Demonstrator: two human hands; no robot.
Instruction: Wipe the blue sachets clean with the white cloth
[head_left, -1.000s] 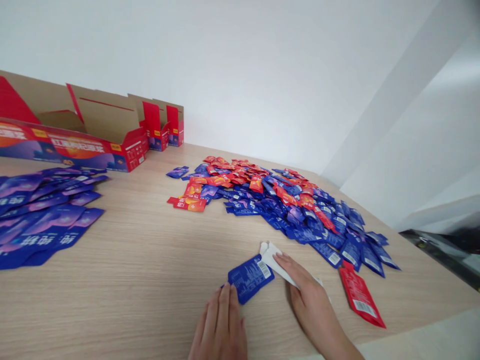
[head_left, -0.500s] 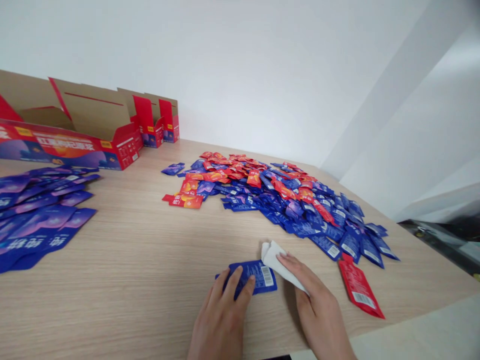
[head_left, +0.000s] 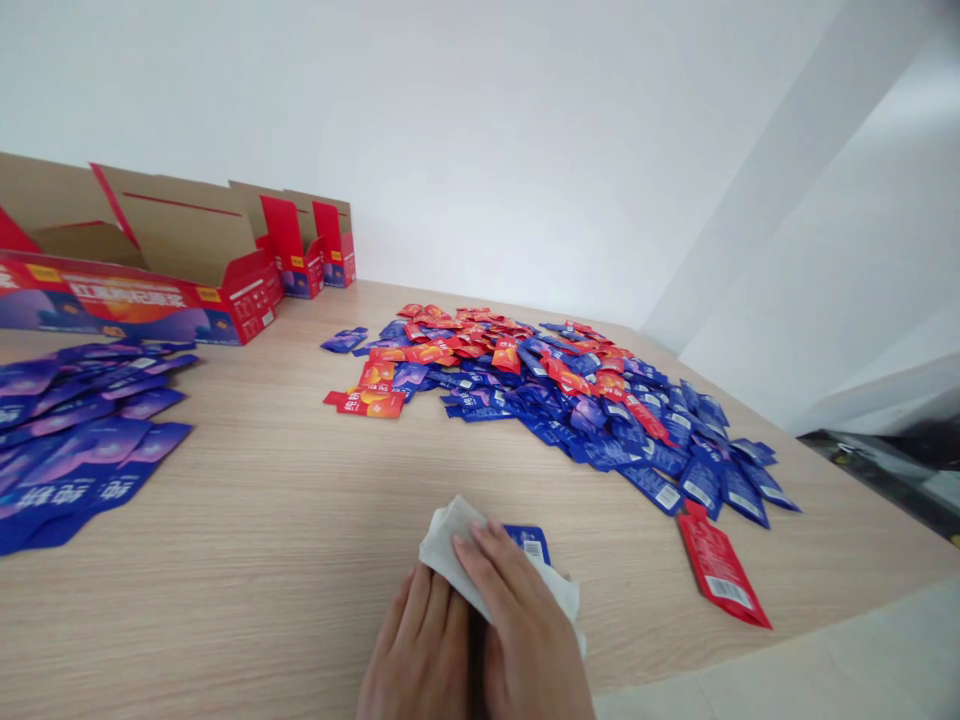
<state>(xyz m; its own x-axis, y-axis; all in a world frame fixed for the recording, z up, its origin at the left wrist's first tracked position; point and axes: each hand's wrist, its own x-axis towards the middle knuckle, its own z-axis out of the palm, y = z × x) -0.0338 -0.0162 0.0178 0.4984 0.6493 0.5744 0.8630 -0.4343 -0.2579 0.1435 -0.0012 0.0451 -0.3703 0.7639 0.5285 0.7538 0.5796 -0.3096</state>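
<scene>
At lower centre, the left hand (head_left: 412, 655) and right hand (head_left: 521, 635) are brought together over a white cloth (head_left: 450, 540), which covers most of a blue sachet (head_left: 531, 545); only the sachet's barcode corner shows, past the cloth's upper edge. The right hand's fingers (head_left: 484, 560) lie extended and flat on the cloth, not closed. The left hand's fingers sit against the cloth's lower edge; whether they grip it cannot be told. Status: a mixed heap of sachets (head_left: 555, 400) remains at centre, a red sachet (head_left: 720, 575) lies apart at its lower right, and blue sachets (head_left: 82, 440) lie in overlapping rows at left, below cardboard cartons (head_left: 180, 240). Compared with the earlier frame, the cloth has moved from beside the sachet onto it.
</scene>
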